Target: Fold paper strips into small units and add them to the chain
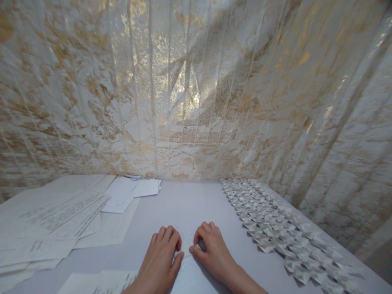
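My left hand (163, 254) rests low in the middle of the view, fingers curled and thumb drawn in toward the index finger. Facing it across a narrow gap, my right hand (212, 250) is curled too, its thumb and index finger pinched close together. A pale patch shows between the fingertips, but I cannot tell whether it is white paper or the shiny white tabletop (180, 200). Whatever the fingers hold, if anything, blends into that surface. Beside my left wrist lies a printed paper sheet (88, 282), partly covered by the forearm.
Large printed sheets (45, 228) overlap on the left side. Small blank white papers (121, 194) lie at the back left. Rows of small folded paper pieces (269, 220) run along the right edge. A white and gold patterned curtain (190, 90) hangs behind the table.
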`<action>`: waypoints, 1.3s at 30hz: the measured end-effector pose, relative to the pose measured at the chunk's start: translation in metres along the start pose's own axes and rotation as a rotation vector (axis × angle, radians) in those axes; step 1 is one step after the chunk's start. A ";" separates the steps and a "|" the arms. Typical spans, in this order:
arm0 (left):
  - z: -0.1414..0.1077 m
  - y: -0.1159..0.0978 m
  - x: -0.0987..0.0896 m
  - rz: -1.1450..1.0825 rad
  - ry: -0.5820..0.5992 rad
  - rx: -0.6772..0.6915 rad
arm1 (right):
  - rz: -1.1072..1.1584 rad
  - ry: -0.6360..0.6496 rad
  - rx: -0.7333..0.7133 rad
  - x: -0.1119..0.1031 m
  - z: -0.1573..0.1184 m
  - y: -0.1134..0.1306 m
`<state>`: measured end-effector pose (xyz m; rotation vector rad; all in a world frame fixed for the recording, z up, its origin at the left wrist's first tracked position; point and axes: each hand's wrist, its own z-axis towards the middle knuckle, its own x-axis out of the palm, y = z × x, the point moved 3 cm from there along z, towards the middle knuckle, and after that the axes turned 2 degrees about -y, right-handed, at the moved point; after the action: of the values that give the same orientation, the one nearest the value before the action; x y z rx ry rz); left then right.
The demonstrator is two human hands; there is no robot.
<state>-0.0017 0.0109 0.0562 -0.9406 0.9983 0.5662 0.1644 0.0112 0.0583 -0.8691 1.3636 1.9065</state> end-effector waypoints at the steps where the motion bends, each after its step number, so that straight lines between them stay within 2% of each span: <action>1: 0.000 0.000 0.000 -0.013 -0.006 0.005 | 0.000 -0.007 0.006 0.001 -0.001 0.001; 6: 0.001 0.000 0.000 -0.058 -0.017 0.012 | 0.011 -0.002 0.039 0.002 -0.002 0.004; 10: -0.001 0.003 0.000 -0.104 -0.035 0.000 | 0.083 0.098 0.055 -0.004 0.001 -0.002; 15: -0.002 0.005 -0.002 -0.109 0.007 0.010 | 0.172 0.191 0.056 -0.009 0.004 -0.013; 19: -0.002 0.002 -0.004 -0.069 0.040 0.048 | 0.242 0.196 0.047 -0.009 0.006 -0.020; 25: -0.001 0.000 -0.005 -0.056 0.020 0.071 | 0.376 0.151 -0.007 -0.009 0.006 -0.025; 33: 0.001 -0.003 -0.007 0.059 0.019 0.132 | 0.211 0.157 -0.136 -0.001 -0.004 0.004; 39: 0.003 -0.004 -0.007 0.225 -0.056 0.238 | 0.108 0.123 -0.177 -0.002 -0.003 0.007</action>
<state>-0.0001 0.0118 0.0646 -0.6028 1.1020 0.6419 0.1607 0.0060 0.0625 -1.0327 1.3520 2.1122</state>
